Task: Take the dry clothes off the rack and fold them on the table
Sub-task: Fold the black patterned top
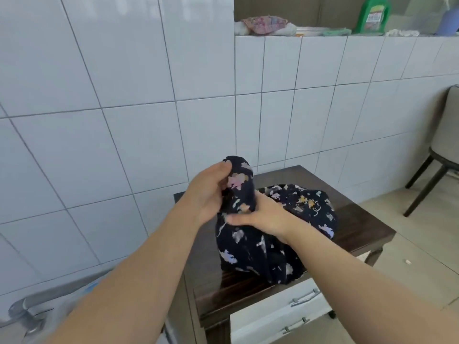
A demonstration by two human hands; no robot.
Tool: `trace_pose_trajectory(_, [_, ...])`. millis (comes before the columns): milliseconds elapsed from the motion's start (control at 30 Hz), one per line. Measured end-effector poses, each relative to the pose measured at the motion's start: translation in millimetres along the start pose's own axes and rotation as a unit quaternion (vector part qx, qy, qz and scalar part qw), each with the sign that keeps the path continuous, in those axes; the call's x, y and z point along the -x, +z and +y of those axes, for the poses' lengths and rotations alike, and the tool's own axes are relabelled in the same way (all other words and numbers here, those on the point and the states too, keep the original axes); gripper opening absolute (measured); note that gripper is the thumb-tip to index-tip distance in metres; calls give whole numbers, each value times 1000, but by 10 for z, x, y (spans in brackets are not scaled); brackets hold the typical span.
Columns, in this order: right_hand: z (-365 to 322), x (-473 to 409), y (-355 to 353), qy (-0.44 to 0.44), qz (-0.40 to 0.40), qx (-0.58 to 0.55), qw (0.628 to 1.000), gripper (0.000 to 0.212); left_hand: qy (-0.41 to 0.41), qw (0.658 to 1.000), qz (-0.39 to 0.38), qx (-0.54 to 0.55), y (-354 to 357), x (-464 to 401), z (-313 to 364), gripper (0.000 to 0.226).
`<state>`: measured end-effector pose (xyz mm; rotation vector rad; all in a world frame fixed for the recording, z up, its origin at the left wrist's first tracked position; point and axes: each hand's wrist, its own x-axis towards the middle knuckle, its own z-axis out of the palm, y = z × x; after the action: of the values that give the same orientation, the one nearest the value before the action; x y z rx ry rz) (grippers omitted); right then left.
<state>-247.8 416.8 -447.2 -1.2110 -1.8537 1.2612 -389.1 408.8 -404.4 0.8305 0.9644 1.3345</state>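
I've got both hands on the dark floral garment (250,247), most of it bunched on the dark wood desk (360,234). Left hand (206,194) pinches a raised end w/ thumb and fingers; right hand (265,217) grips the cloth just below, hands nearly touching. Best approach imo: find a seam or hem, pull hands apart, shake it flat on the desk before any fold.

Soft printed cloth garment (260,244) on glossy dark wooden table (360,234)
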Motion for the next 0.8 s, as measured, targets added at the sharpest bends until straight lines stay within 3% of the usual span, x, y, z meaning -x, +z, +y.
trace_pose_trajectory(67, [-57,-75,-1,21,121,-119,985,17,2,1000,-13,-6,-1,32,-4,20])
trace_pose_trajectory(100, [-94,-102,-60,38,160,-219,962,19,-2,1000,-9,-24,-10,41,-16,20])
trace_pose_trajectory(167, [-155,-94,-254,59,186,-373,907,24,-13,997,13,-76,-34,11,-113,17])
trace_pose_trajectory(267, [-156,7,-477,106,178,-464,862,26,-5,978,24,-209,-25,-75,-387,24])
trace_pose_trajectory(367, [-116,138,-617,122,157,-485,851,29,73,922,-18,-380,-39,-232,-648,51])
trace_pose_trajectory(467, [-106,281,-800,103,149,-513,839,37,97,819,-20,-565,-84,-393,-836,70])
trace_pose_trajectory(533, [-81,335,-940,84,195,-529,822,32,106,759,59,-640,-125,-403,-809,40])
trace_pose_trajectory(567, [-58,344,-1015,76,226,-532,813,26,113,745,108,-649,-140,-396,-752,21])
trace_pose_trajectory(633, [-2,329,-1152,77,307,-513,798,16,152,750,180,-619,-166,-371,-548,14])
trace_pose_trajectory(700, [44,302,-1255,76,383,-477,787,15,187,776,217,-561,-156,-368,-277,17])
trace_pose_trajectory(800, [13,202,-1139,76,403,-406,817,16,187,812,215,-510,-77,-323,47,33])
